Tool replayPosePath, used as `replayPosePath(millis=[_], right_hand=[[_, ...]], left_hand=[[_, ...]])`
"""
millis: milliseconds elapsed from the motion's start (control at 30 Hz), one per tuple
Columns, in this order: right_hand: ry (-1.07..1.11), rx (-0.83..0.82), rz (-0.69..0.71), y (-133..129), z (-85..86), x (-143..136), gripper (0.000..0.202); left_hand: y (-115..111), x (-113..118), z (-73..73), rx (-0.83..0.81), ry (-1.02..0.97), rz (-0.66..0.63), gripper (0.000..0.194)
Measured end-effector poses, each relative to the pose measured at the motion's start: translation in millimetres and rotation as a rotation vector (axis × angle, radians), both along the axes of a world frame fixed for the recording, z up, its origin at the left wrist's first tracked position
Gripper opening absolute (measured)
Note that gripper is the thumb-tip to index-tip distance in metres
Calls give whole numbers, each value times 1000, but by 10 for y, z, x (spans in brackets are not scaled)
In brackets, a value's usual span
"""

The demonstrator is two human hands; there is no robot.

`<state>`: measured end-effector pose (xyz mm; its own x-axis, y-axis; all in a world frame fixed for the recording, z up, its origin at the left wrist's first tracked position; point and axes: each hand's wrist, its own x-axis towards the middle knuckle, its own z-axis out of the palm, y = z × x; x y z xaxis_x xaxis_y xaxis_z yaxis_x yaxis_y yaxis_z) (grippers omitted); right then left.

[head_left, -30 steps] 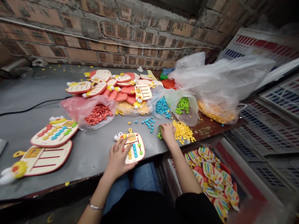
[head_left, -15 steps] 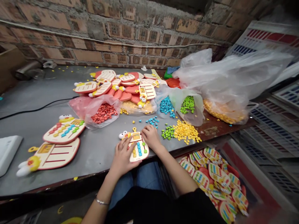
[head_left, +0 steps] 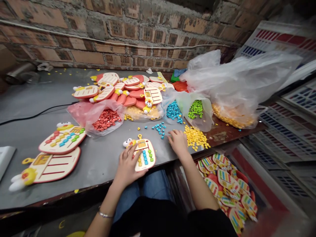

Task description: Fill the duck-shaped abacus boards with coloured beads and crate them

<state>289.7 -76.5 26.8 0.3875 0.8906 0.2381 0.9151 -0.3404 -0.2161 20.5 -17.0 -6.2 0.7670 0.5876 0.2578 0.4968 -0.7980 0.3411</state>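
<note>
My left hand point(head_left: 127, 165) rests over the left side of a cream toy board point(head_left: 150, 158) with a bird head, its fingers bent and pressing it on the grey table. Yellow, blue and green beads sit in the board's slots. My right hand point(head_left: 178, 143) is off the board, fingers apart over the spot of the small green bead pile, which it mostly hides. Just right of it lie loose yellow beads point(head_left: 196, 136). Loose blue beads point(head_left: 160, 128) are scattered beyond, to its left. Whether a bead is under my right fingers is hard to see.
Two toy boards point(head_left: 59, 164) lie at the left. Behind are a heap of boards point(head_left: 128, 87) and bags of red point(head_left: 107, 120), blue point(head_left: 173, 110), green point(head_left: 196, 109) and yellow beads point(head_left: 232, 117). A bin of beaded boards point(head_left: 228, 184) stands below at the right.
My right hand has moved right, from the board's top right corner to the green bead pile. More green beads now show in the board's right slot. My left hand stays on the board.
</note>
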Motion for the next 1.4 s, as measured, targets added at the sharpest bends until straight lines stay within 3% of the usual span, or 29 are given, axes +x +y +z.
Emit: replayPosePath(millis=[67,167,333,433,567,733,800,867,1000,1100,1233,1400], right_hand=[[-39,-78,-86,-23,-59,153,11],[18,-52,-17,13,-102,176,16],[234,211,253,213,-103,-273,14],[198,173,337,351,-171,-567,13],[128,101,313,410,-242,-727,10],[173,61,399,201,-80,-699,4],[303,73,474,58,-10,-609,5],[433,152,433,-93,8,-419,9],[402,377,22,-328,-116,254,18],[246,349,-187,-365,-254,758,19],[116,172,-179,-256,-350,1051,16],[60,71,-99,-151,-294,1017,11]], left_hand=[[0,0,-2,-8,0,3,67],[-3,-2,0,-16,8,12,67],[-10,-2,30,-2,25,4,68],[-12,4,42,8,35,10,67],[-11,10,29,24,39,22,65],[4,2,-10,31,11,8,65],[8,-2,-23,26,6,11,64],[10,-4,-33,19,0,14,63],[9,-2,-35,19,-9,7,64],[9,0,-33,24,-4,12,64],[10,-2,-37,31,5,11,64],[1,-1,-28,-4,-3,22,65]])
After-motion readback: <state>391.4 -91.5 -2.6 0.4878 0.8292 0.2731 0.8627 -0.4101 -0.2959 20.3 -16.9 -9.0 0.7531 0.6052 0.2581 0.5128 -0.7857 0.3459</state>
